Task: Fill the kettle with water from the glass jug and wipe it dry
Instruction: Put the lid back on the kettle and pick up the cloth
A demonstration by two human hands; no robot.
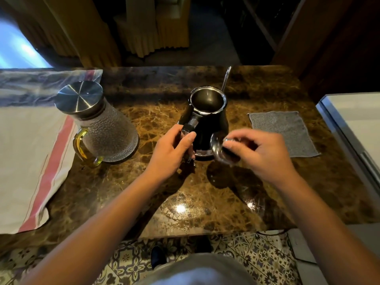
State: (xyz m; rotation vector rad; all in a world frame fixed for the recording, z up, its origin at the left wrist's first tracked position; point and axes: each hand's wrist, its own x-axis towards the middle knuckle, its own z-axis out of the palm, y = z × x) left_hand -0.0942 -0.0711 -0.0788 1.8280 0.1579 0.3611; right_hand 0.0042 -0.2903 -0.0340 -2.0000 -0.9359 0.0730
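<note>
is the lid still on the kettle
No, the kettle stands open with its rim bare, and the right hand holds the lid beside it.

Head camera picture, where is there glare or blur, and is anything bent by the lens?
Head view: bright glare spots on the glossy brown marble table; the right hand holding the round kettle lid is motion-blurred; the black metal kettle stays sharp; wide-angle lens bows the table edges; the background is dim.
</note>
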